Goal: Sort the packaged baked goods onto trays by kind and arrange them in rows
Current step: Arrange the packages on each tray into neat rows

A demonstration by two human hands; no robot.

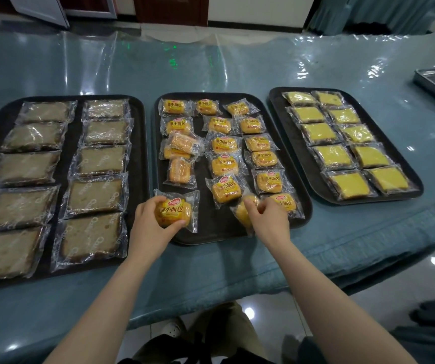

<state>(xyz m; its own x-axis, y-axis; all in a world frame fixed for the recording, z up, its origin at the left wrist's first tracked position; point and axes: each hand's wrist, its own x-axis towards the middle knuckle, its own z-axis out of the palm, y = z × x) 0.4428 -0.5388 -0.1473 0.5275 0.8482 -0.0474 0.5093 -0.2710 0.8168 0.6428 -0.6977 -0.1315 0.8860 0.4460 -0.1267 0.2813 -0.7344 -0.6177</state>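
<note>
Nearest us, two bare forearms reached forward over the teal, plastic-covered table (237, 74). We saw the left hand (150, 225) curled round a small bread packet (176, 210), rounded, orange and crinkly, at the middle tray's (205, 232) near left corner. The right hand (270, 219) pinched another glossy bun packet (243, 214) on that tray's near edge. The left tray (138, 143) carried flat brown cake slices (94, 195) in clear wrap; the right tray (276, 101) held square yellow cake slices (347, 185) in two rows.
</note>
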